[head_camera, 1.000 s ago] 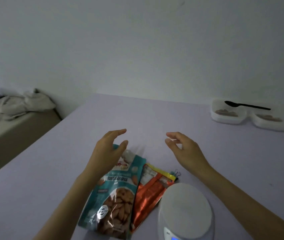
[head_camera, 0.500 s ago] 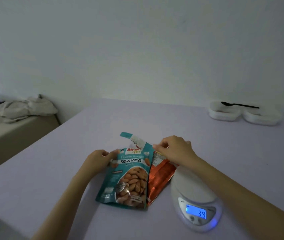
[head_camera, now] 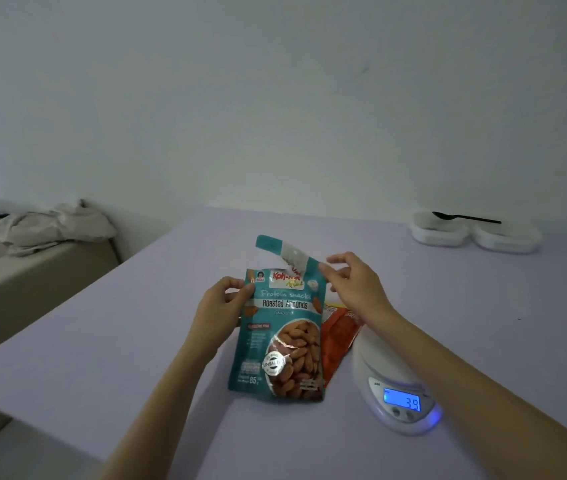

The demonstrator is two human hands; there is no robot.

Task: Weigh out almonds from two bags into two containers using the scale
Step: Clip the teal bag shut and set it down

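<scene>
Both hands grip the teal bag: left hand its edge, right hand its torn strip.

Two bare forearms are extended forward from the lower edge of the head view, converging toward the middle. The left hand is held with the palm turned inward, its thumb and fingertips pinched on the upper left edge of the teal almond bag, the wrist kept straight. The right hand is raised slightly higher, its wrist bent, thumb and forefinger closed on the bag's upper right corner at the base of the torn strip, while the remaining fingers are spread loosely above the grip. Both sleeves are absent; the arms are seen uncovered.
</scene>
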